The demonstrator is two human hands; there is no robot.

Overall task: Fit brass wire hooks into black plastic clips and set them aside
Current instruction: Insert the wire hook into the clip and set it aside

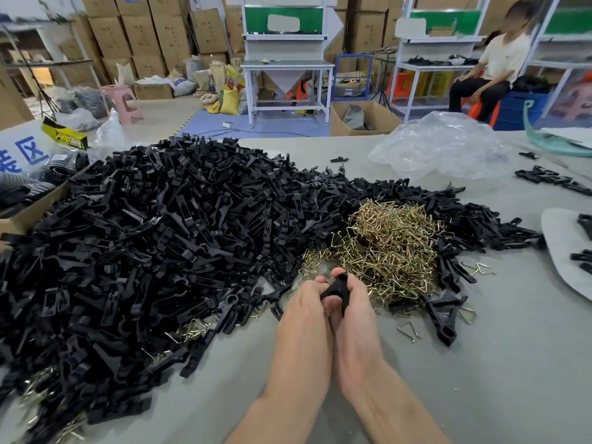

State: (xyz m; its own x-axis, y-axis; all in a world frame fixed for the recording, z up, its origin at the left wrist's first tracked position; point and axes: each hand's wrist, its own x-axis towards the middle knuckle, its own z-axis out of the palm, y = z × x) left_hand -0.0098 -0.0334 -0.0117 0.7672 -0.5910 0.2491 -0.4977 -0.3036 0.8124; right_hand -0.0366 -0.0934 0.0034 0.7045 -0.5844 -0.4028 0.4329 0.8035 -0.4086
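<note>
Our fingers (338, 273) are curled tight around one black clip (336, 288), left hand (306, 310) and right hand (354, 307) pressed together over it, just this side of the brass hooks (384, 248). We can't make out whether a hook is already seated in the clip; our hands hide that part. It looks like the fitting step is in hand. Next, by our reckoning, comes a firm press to seat the wire, then a release to the side, perhaps near the few clips (442, 310) lying just right of our hands.

Moving outward: the brass heap sits just beyond our hands, ringed by black pieces, and a great mound of black plastic clips (153, 238) fills the left of the grey tabletop (496, 363). A crumpled clear plastic bag (439, 149) lies far right. Beyond, we see stacked cardboard boxes (144, 33), white workbenches (288, 67), a pink stool (120, 102), and a seated person (493, 68) at the far right.
</note>
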